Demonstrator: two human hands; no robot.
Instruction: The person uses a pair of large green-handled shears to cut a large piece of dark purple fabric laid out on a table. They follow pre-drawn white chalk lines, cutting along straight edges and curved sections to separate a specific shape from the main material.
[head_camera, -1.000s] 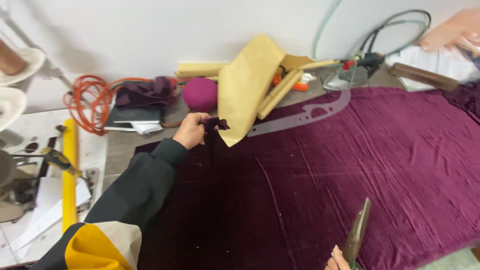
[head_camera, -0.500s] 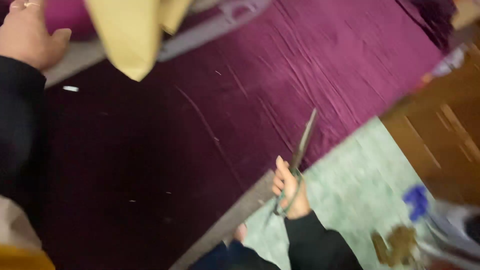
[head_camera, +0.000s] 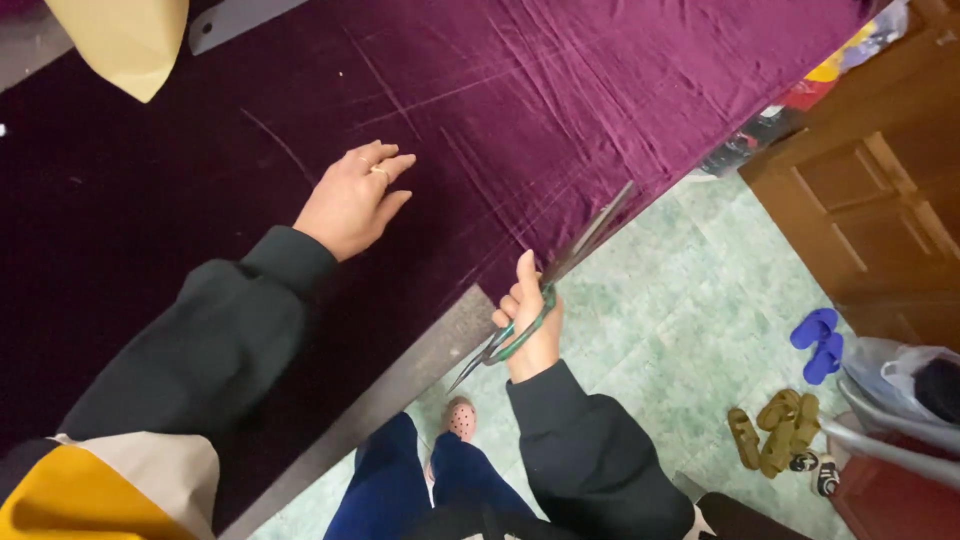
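We see a large purple velvet cloth (head_camera: 620, 90) spread over a table (head_camera: 400, 375), and it covers almost all of the top. The cloth is deep purple with a soft shine, darker on the left part and lighter on the right part. Thin pale lines and light creases run across it, most of them in a slant. Its lower edge lies near the edge of the table, where a grey strip of the table top stays bare.

Our left hand (head_camera: 350, 200) rests flat on the cloth, palm down, with the fingers released and only a little spread. There is a ring on one finger. Our right hand (head_camera: 530, 325) is beside the table edge, over the green tiled floor (head_camera: 660, 320), and it is closed around the green handles of the long scissors (head_camera: 545, 290). The thumb stands up along the handles. The dark blades point up and to the right, toward the border of the cloth. We cannot tell if the blades touch the cloth or how far they are apart, because they are thin and a little blurred.

At the top left, a piece of yellow paper (head_camera: 125, 40) and a grey ruler (head_camera: 235, 18) are cut off by the frame. The sleeves hide both wrists. On the floor we see blue slippers (head_camera: 820, 340) and brown sandals (head_camera: 775, 430).
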